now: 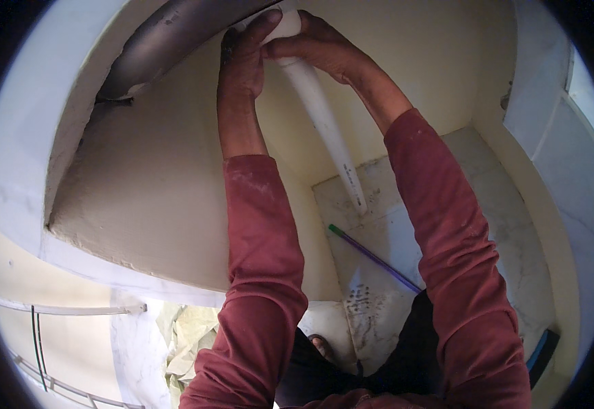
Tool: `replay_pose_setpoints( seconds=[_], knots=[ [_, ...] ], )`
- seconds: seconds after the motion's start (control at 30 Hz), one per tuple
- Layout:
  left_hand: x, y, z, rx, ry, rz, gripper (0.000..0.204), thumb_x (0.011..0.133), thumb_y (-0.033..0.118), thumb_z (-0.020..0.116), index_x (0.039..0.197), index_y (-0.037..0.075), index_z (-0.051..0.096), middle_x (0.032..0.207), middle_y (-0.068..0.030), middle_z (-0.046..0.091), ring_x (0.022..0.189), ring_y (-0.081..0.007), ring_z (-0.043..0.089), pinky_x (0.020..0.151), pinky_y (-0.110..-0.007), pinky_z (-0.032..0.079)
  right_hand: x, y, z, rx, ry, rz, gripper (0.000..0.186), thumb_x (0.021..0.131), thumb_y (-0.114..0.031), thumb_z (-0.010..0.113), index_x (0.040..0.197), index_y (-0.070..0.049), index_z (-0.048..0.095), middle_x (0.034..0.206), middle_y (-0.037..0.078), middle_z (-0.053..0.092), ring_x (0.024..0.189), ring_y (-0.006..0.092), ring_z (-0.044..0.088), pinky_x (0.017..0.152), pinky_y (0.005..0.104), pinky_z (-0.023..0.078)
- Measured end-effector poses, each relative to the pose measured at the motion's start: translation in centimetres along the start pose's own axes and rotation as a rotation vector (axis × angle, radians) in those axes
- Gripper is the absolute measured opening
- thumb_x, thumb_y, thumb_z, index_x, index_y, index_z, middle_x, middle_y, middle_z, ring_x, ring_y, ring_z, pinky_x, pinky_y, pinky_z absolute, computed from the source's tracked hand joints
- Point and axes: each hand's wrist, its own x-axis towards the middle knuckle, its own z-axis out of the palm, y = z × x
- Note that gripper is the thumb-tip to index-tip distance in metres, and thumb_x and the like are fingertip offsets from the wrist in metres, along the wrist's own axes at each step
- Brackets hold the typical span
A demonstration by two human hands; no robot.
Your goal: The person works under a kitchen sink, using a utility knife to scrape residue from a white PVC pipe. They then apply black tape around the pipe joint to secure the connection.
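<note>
Both arms reach up to a white plastic pipe fitting [287, 26] beneath a dark rounded metal surface [167, 48], which looks like the underside of a sink. My left hand [244, 58] is closed on the fitting's left side, thumb laid over its front. From the right, my right hand [324, 49] wraps round the same fitting, its thumb or finger along the lower rim. A long white pipe [321, 119] runs from just below the fitting down toward the floor, slanting right. The top of the fitting is cut off by the picture's edge.
On the marble-like floor [385, 235] lies a purple stick [379, 260] with a green end. A cream wall panel [154, 191] stands at left, crumpled pale sheeting [191, 341] below it. A metal rack [72, 310] is at lower left, a dark blue-edged object [542, 358] at lower right.
</note>
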Motion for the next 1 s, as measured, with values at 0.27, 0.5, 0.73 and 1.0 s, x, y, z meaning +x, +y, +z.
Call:
replay_pose_setpoints(
  seconds=[0.27, 0.5, 0.73, 1.0],
  knots=[
    [-0.7, 0.4, 1.5, 0.1, 0.181, 0.049, 0.06, 0.076, 0.026, 0.082, 0.126, 0.002, 0.059, 0.121, -0.0106, 0.063, 0.113, -0.0245, 0.06, 0.099, -0.035, 0.047, -1.2, -2.1, 0.4, 0.031, 0.033, 0.018, 0.063, 0.068, -0.029, 0.079, 0.115, 0.006, 0.055, 0.103, 0.015, 0.064, 0.095, 0.0232, 0.063, 0.085, 0.0344, 0.05],
    [-0.9, 0.6, 2.4, 0.12, 0.231, 0.035, 0.062, 0.07, 0.029, 0.086, 0.121, 0.002, 0.063, 0.116, -0.0109, 0.065, 0.108, -0.0245, 0.062, 0.096, -0.038, 0.048, 0.1, 0.4, 0.5, 0.027, 0.098, -0.026, 0.068, 0.064, -0.032, 0.082, 0.114, 0.006, 0.057, 0.102, 0.017, 0.066, 0.091, 0.0249, 0.065, 0.081, 0.0339, 0.052],
    [-1.2, 1.4, 2.8, 0.236, 0.249, -0.014, 0.063, 0.071, 0.032, 0.084, 0.122, 0.001, 0.062, 0.118, -0.0116, 0.064, 0.109, -0.0255, 0.061, 0.096, -0.037, 0.047, -0.8, -1.5, 0.5, 0.119, -0.033, -0.007, 0.068, 0.068, -0.032, 0.081, 0.119, 0.006, 0.057, 0.112, 0.017, 0.065, 0.098, 0.0243, 0.064, 0.085, 0.0348, 0.052],
    [0.3, 0.4, -1.9, -0.062, -0.076, -0.075, 0.059, 0.083, 0.032, 0.076, 0.128, 0.0, 0.057, 0.126, -0.0114, 0.061, 0.116, -0.0244, 0.058, 0.101, -0.037, 0.044, -0.1, -3.1, -1.4, 0.077, -0.177, 0.019, 0.068, 0.071, -0.031, 0.081, 0.126, 0.0, 0.056, 0.114, 0.012, 0.065, 0.105, 0.022, 0.062, 0.094, 0.0354, 0.047]
  ],
)
